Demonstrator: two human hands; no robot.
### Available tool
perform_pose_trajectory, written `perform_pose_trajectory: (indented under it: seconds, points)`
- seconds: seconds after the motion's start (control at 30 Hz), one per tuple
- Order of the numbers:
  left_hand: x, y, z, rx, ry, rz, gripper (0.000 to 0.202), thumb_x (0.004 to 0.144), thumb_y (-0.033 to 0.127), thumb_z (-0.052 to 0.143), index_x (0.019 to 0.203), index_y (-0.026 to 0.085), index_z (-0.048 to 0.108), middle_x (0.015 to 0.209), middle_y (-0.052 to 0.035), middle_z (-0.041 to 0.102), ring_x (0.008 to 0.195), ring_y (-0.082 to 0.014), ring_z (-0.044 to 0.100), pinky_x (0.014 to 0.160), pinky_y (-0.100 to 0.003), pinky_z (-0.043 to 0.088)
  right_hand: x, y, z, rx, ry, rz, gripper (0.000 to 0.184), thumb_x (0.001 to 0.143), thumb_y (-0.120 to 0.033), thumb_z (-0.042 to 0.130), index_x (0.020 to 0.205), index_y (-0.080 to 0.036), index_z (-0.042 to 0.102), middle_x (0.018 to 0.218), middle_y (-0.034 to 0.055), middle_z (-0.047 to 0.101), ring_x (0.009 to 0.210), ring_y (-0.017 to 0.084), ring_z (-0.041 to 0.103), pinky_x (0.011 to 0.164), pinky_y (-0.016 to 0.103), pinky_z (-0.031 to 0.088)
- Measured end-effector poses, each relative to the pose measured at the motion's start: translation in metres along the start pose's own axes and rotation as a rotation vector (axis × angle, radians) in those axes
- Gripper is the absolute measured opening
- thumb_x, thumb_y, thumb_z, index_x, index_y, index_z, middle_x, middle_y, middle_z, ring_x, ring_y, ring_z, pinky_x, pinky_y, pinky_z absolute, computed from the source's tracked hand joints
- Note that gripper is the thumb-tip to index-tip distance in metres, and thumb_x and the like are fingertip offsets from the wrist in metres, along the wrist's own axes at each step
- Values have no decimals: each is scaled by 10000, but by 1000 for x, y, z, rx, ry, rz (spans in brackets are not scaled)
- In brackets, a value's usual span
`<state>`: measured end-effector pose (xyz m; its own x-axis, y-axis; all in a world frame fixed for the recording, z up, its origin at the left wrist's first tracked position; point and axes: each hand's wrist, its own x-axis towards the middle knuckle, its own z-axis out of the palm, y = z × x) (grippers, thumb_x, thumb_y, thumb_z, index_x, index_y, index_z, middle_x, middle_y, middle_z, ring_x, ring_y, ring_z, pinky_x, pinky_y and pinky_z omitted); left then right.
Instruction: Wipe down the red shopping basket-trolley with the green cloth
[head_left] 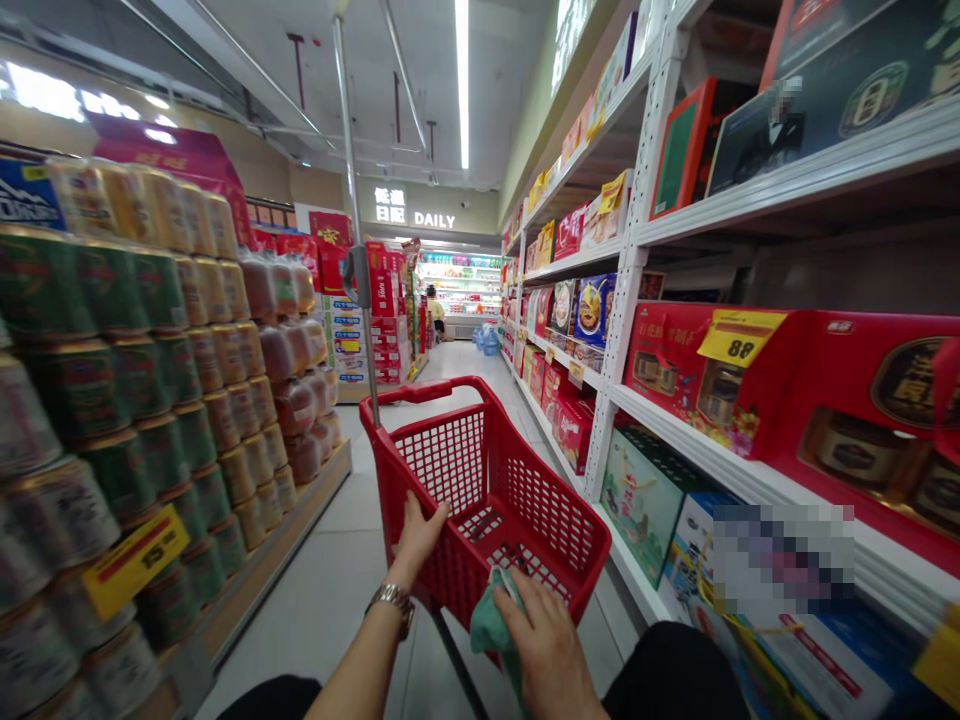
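A red plastic shopping cart (454,570) with perforated walls stands in front of me, a tall metal pole (352,180) rising from its left corner. Its basket holds nothing that I can see. My left hand (418,532), with a metal watch (393,603) on the wrist, grips the basket's near left rim, thumb over the top. In my right hand (541,638) is a green cloth (487,618), pressed against the near rim. The fingers reach over the edge, and part of the cloth is hidden beneath the palm.
Stacked cans (112,390) line the left on a low platform (277,540). White shelves (634,290) of boxed goods, including a red gift box (697,370), run close along the right. Tiled floor (337,580) leads to a person (436,312) by a refrigerated display (469,280).
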<state>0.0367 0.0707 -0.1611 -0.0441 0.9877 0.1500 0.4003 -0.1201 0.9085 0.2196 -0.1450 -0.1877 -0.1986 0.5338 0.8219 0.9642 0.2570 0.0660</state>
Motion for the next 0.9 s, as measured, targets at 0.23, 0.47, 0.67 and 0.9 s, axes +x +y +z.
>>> perform_pose_trajectory:
  seconds: [0.23,0.47,0.67,0.9]
  points:
    - [-2,10,-16,-71,-16,-50,864,821,461,722,1547,121,397,1610,-219,472,1540,-326,387,1266,-412,318,-5,4,-10,40,15,-95,381,978,-226,510,1309,-240,699,1287,131,744,1099,274,725,867,380,588]
    - [-10,30,-21,56,16,-144,864,886,497,625,1594,100,330,1638,-218,427,1535,-318,394,1265,-411,305,-11,17,-19,98,-31,-203,442,956,-219,596,1393,-251,652,1344,112,726,1170,242,712,961,362,581]
    - [-64,40,5,184,128,-197,988,870,624,585,1597,24,289,1612,-293,424,1527,-371,395,1249,-453,333,-13,0,-9,109,-4,-138,429,983,-171,507,1377,-229,666,1343,129,720,1184,252,704,973,399,588]
    - [-94,30,23,87,-20,-173,914,882,480,582,1603,25,252,1685,-257,307,1561,-321,345,1257,-400,316,-16,-34,13,67,117,65,442,973,-110,465,1319,-258,696,1311,131,731,1183,278,691,997,472,569]
